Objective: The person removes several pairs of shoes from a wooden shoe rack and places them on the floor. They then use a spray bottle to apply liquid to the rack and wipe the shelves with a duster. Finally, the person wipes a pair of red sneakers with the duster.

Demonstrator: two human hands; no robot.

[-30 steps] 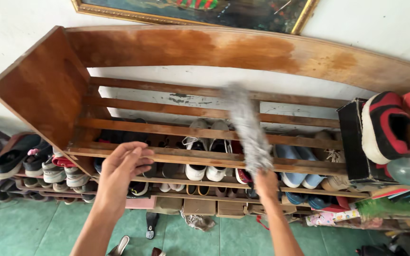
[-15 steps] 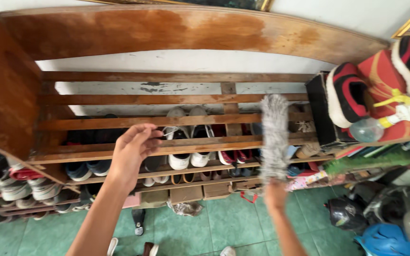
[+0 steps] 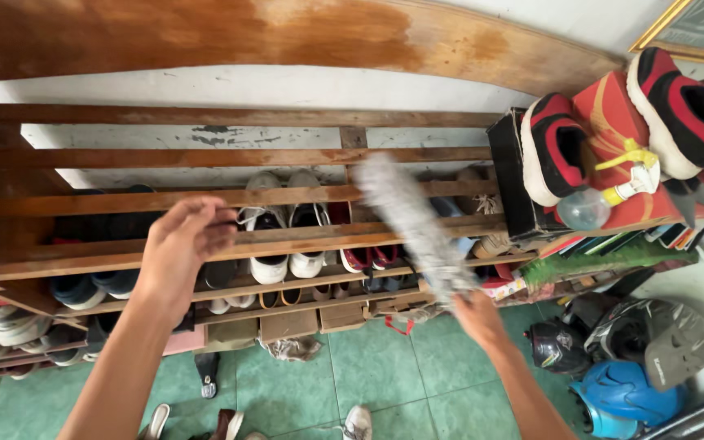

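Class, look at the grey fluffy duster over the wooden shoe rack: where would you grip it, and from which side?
Grip the grey duster at its near, lower end, from below, where the right hand holds it; the soft head slants up and away over the rack slats.

white sneakers point(image 3: 287, 236), blue helmet point(image 3: 629, 391), spray bottle point(image 3: 592, 204)
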